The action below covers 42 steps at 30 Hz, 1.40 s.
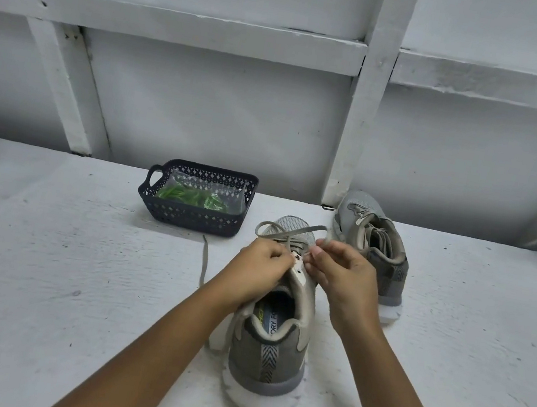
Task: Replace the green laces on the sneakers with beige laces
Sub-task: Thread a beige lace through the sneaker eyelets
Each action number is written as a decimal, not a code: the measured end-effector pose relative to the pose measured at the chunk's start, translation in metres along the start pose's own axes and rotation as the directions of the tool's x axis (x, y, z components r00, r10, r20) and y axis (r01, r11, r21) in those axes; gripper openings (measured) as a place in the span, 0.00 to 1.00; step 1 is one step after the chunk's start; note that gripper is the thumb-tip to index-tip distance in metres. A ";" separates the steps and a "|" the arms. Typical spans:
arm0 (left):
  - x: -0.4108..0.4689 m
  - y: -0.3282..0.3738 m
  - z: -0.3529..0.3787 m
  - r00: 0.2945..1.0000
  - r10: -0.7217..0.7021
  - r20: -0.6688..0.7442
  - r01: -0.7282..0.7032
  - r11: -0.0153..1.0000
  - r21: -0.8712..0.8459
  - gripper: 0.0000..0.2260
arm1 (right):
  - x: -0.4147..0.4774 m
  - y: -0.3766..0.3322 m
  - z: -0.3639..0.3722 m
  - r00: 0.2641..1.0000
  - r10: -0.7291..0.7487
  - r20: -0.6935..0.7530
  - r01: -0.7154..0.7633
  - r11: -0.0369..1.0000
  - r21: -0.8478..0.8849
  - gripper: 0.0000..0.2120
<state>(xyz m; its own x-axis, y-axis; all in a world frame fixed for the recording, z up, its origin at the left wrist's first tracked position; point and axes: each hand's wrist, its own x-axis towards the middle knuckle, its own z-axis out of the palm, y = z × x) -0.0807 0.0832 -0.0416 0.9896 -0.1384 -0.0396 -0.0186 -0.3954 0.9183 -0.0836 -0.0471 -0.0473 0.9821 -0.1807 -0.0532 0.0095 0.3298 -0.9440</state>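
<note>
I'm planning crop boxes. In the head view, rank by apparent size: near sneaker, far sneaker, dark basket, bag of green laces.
1. Near sneaker, helped by nearness to the camera.
2. Far sneaker and dark basket: too alike to rank.
3. Bag of green laces, lying in the basket.

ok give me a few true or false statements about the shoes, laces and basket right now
The left hand and right hand both pinch the beige lace on the near sneaker: true.
The far sneaker is threaded with green: false; it is laced in beige, and the green laces lie bagged in the basket.
The basket stands left of the far sneaker: true.
The near sneaker lies on its side: false; it stands upright on its sole.
</note>
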 end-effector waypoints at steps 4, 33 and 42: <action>-0.002 0.000 0.002 1.000 0.016 -0.013 -0.018 0.992 -0.126 0.06 | -0.001 0.003 0.000 0.998 -0.060 0.007 0.060 0.998 -0.018 0.05; -0.003 -0.002 0.005 0.996 0.038 -0.083 -0.045 0.995 -0.086 0.13 | -0.007 0.014 0.000 0.909 -0.398 0.124 0.389 0.703 -0.595 0.05; 0.002 -0.010 0.008 0.986 0.110 -0.129 -0.072 0.961 0.269 0.09 | -0.002 0.011 -0.005 0.969 -0.214 0.120 0.245 0.804 -0.541 0.06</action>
<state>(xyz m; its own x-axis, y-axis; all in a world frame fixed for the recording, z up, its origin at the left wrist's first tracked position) -0.0794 0.0794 -0.0538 0.9917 -0.0626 0.1127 -0.1273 -0.6138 0.7791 -0.0865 -0.0479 -0.0590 0.9727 -0.1344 0.1894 0.1460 -0.2806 -0.9486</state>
